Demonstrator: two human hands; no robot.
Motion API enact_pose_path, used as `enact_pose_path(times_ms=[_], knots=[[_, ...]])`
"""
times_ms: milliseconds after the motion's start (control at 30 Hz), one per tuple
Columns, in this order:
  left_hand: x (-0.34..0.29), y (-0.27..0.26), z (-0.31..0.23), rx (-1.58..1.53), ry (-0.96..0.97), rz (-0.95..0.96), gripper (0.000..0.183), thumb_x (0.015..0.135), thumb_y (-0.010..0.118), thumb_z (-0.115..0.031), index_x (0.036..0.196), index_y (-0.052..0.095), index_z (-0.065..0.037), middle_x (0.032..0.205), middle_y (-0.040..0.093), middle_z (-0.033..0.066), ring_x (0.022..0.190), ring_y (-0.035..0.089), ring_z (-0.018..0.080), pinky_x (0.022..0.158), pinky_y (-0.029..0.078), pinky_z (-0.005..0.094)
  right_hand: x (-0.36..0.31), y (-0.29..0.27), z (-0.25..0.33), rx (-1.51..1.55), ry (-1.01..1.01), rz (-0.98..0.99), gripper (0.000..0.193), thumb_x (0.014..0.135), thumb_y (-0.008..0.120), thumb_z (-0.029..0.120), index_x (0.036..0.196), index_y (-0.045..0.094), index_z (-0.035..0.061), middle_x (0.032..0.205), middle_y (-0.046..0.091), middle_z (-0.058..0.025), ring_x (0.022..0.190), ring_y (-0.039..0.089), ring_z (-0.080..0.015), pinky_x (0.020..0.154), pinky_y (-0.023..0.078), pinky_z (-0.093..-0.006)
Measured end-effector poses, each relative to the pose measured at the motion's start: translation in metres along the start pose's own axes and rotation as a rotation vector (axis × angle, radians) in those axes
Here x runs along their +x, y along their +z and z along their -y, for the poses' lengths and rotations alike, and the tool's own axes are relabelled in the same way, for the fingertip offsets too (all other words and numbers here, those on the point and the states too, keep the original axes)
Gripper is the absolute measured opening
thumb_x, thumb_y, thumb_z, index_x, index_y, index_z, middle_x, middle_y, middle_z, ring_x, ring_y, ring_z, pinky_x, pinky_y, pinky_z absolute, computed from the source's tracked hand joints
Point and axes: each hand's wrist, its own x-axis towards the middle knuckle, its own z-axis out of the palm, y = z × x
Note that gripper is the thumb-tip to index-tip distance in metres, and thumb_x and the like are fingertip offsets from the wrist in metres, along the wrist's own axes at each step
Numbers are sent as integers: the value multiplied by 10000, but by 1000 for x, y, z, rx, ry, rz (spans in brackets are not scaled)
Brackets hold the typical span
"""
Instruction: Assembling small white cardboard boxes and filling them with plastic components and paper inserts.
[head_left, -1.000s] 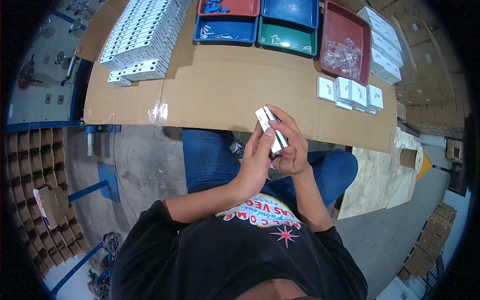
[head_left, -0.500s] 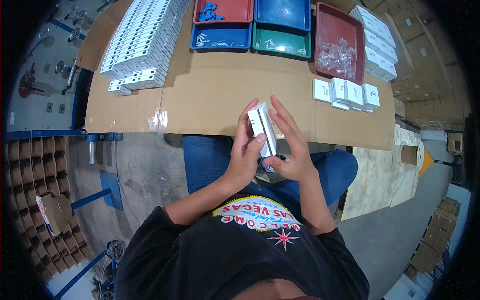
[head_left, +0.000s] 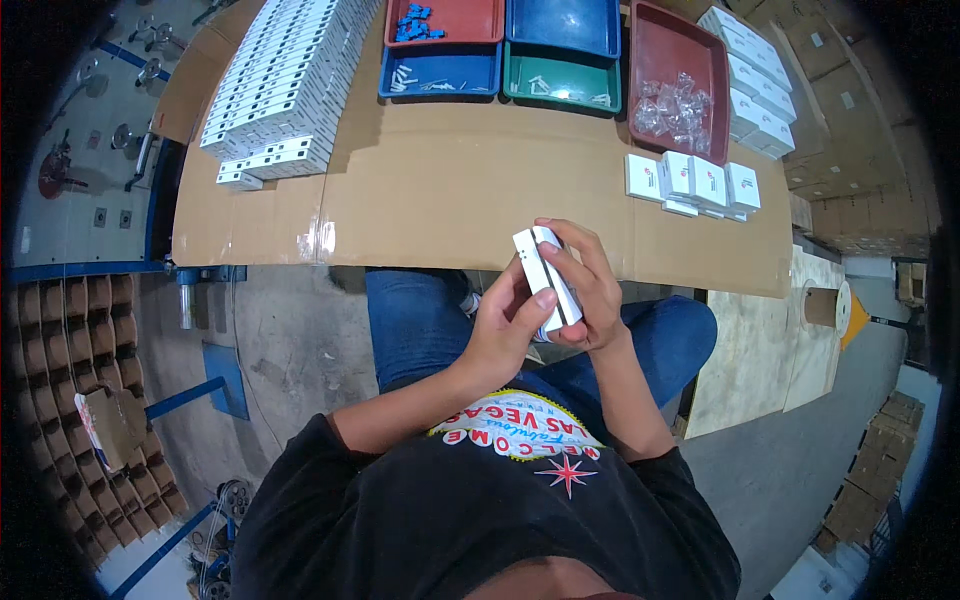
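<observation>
Over my lap, just off the near edge of the cardboard-covered table, I hold a small white box (head_left: 546, 270) with a dark gap running along its length. It is tilted, its upper end leaning to the left. My left hand (head_left: 510, 325) grips it from the left, with the thumb pressed on its face. Round the other side, my right hand (head_left: 592, 285) has its fingers curled over the top and right edge. The fingers hide part of the box, and what lies inside the gap cannot be made out.
Stacked white units (head_left: 285, 90) fill the table's far left. Trays at the back include a red one (head_left: 475, 15) with blue pieces, a blue one (head_left: 440, 90), a green one (head_left: 560, 98), and a dark red one (head_left: 675, 50) with clear parts. Small white boxes (head_left: 708, 185) sit at right.
The box has shifted right and slightly down, and tilts more. My right hand's fingers, stretched out before, have closed over its right side. My left hand moved along with it.
</observation>
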Motion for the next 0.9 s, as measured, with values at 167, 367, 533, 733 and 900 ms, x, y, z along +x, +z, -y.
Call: enact_pose_path(times_ms=[167, 367, 533, 733, 900], knots=[[-1, 5, 3, -8, 58, -7, 589, 1029, 656, -282, 1505, 442, -9, 1290, 609, 80, 1188, 580, 139, 1042, 473, 321, -7, 2, -5, 31, -55, -49, 828, 1038, 389, 686, 1356, 612, -45, 1343, 579, -336, 1205, 619, -467, 990, 526, -531], [0, 12, -6, 17, 65, -45, 741, 1002, 674, -226, 1606, 300, -13, 1411, 547, 117, 1291, 554, 182, 1120, 433, 357, -7, -7, -6, 116, 0, 36, 856, 1027, 395, 709, 1403, 595, -33, 1445, 506, -366, 1316, 555, -501, 1108, 437, -573], [17, -9, -17, 523, 492, 65, 1120, 819, 787, -148, 1672, 69, -31, 1563, 383, 191, 1416, 469, 302, 1198, 363, 439, 4, -20, 17, 240, 357, -62, 1071, 904, 539, 813, 1578, 393, -6, 1623, 348, -306, 1475, 422, -441, 1184, 357, -534], [21, -18, -19, 787, 569, 148, 1216, 738, 822, -227, 1647, 67, 58, 1514, 343, 257, 1448, 403, 376, 1205, 342, 452, 10, -10, 26, 264, 392, -10, 978, 894, 710, 648, 1559, 422, -9, 1558, 454, -263, 1415, 496, -410, 1148, 415, -463], [25, -27, -14, 757, 673, 213, 1230, 763, 894, -327, 1642, 123, 56, 1535, 332, 220, 1444, 401, 349, 1189, 358, 446, 16, -9, 36, 178, 223, 9, 778, 999, 590, 605, 1438, 561, -36, 1449, 514, -300, 1305, 571, -420, 1088, 468, -457]])
